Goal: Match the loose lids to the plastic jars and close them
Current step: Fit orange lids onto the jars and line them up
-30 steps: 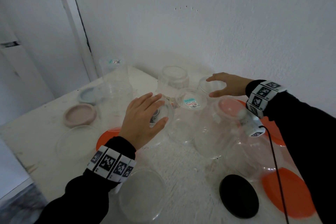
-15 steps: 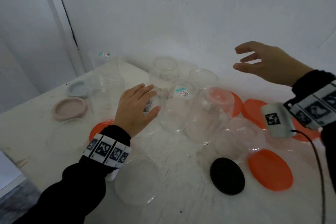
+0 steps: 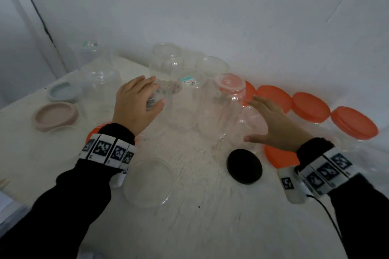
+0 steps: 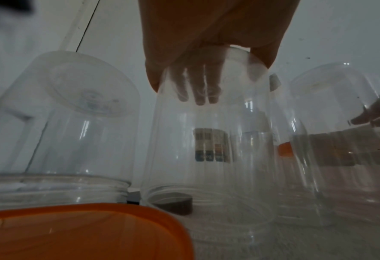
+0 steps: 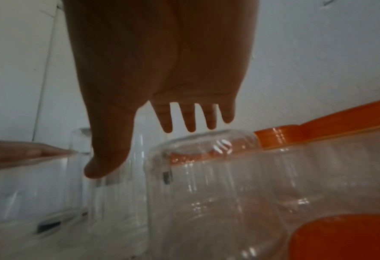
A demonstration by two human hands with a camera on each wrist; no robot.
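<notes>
The left hand (image 3: 134, 105) grips the upturned base of a clear jar (image 4: 206, 140) standing mouth-down on the bench (image 3: 200, 216), fingers (image 4: 198, 91) curled over its far edge. The right hand (image 3: 273, 126) hovers, fingers (image 5: 190, 119) spread and holding nothing, over another jar (image 5: 206, 184). Both jars look light, thin-walled and slippery, so they are probably best held round the wall. More jars crowd between the hands; a black lid (image 3: 244, 166) lies just short of the right thumb, orange lids (image 3: 311, 107) beyond the fingertips.
</notes>
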